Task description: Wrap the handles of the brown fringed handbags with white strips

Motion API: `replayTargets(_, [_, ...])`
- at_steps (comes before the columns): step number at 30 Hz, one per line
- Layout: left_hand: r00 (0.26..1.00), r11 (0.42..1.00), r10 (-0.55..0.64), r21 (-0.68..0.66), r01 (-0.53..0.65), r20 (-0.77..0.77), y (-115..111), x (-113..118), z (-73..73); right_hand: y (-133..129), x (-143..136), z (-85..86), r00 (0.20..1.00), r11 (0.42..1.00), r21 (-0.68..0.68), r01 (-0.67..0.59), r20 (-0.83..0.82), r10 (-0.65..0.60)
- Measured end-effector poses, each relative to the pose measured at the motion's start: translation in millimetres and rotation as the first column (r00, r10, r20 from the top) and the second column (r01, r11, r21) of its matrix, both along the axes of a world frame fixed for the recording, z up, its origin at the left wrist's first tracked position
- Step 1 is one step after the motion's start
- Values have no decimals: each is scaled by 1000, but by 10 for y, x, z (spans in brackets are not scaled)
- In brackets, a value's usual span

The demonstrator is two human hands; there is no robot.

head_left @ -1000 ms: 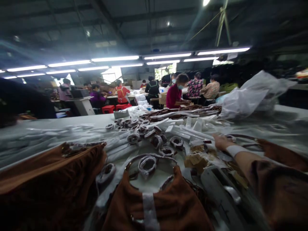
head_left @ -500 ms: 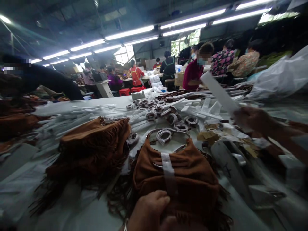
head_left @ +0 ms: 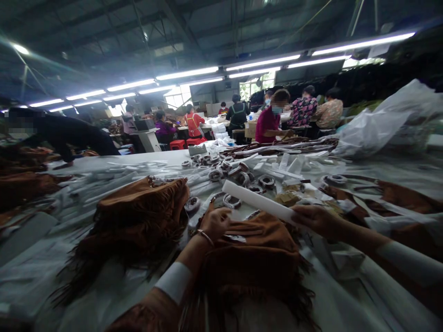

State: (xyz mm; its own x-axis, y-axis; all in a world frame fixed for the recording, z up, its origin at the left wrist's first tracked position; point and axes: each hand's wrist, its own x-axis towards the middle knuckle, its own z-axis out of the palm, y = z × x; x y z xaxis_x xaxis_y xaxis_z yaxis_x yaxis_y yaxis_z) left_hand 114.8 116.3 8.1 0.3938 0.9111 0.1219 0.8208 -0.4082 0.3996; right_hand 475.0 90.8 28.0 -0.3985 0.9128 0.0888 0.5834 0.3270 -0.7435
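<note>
A brown fringed handbag [head_left: 254, 263] lies in front of me, its handle side away from me. At the bag's upper left, my left hand [head_left: 215, 224] has its fingers curled on the top edge near the handle; the fingertips are partly hidden. My right hand [head_left: 313, 220] grips one end of a flat white foam strip [head_left: 256, 199]. The strip slants up to the left, over the bag's top opening. A small whitish piece [head_left: 236, 238] shows on the bag's front, close to my left wrist.
Stacked brown fringed bags [head_left: 138, 216] lie to the left. Wrapped strap coils [head_left: 215, 174] and white strips [head_left: 117, 177] are spread behind. More brown bags [head_left: 408, 196] and a clear plastic bag [head_left: 377, 127] are at right. A person in a magenta top [head_left: 268, 123] works across the table.
My right hand has brought the white strip in from the right, over the bag. My left hand has moved from the bag's lower front to its upper left. The view has tilted up slightly.
</note>
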Motion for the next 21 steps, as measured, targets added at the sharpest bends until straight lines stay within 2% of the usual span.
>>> replayTargets(2, [987,987,158,-2,-158,16,-30,-76,31,34,77,-18,999,998,-57,28,-33,-30])
replayTargets(3, [984,984,179,-9,-179,22,-103,-112,32,50,100,-31,998,996,-90,29,-50,-33])
replayTargets(5, [995,994,102,-32,-102,5,-338,-159,-1,77,93,-57,998,990,-138,-4,-65,-5])
replayTargets(7, [999,998,4,-63,-7,-52,-612,-161,-73,98,-9,-73,996,986,-147,-81,-49,75])
replayTargets(10, [994,999,30,-42,-35,-108,-904,-113,-211,125,-321,-102,976,968,-123,-218,-9,219])
replayTargets(13, [993,998,52,39,-48,-110,-998,-78,-354,151,-698,-182,951,947,-102,-306,25,310])
replayTargets(16, [989,982,58,187,-32,-134,-1034,-76,-484,151,-975,-300,934,941,-47,-336,108,339])
replayTargets(18, [990,950,59,313,-17,-126,-1072,-85,-552,135,-1063,-359,903,915,-50,-401,146,404])
replayTargets(21, [995,902,54,432,-15,-80,-1104,-106,-592,108,-1074,-385,864,868,-129,-479,104,492])
